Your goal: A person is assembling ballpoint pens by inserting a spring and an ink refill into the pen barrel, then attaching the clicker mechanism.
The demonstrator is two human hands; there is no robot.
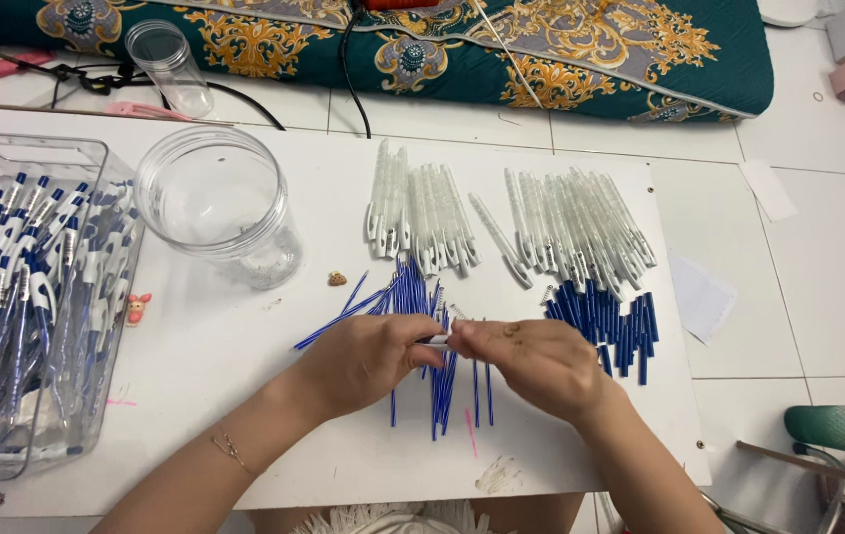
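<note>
Both hands, left hand (358, 361) and right hand (531, 361), pinch one white pen part (437, 340) above blue refills (437, 396)

Both forearms came in from the bottom edge and angled toward each other. The left hand (358, 361) sat knuckles-up, fingers (413, 341) curled inward and pinched at the tips. The right hand (536, 361) mirrored it, fingers bunched and pointing left, so the two sets of fingertips met almost nose to nose. Left wrist was bent slightly, with a thin bracelet just behind it.
</note>
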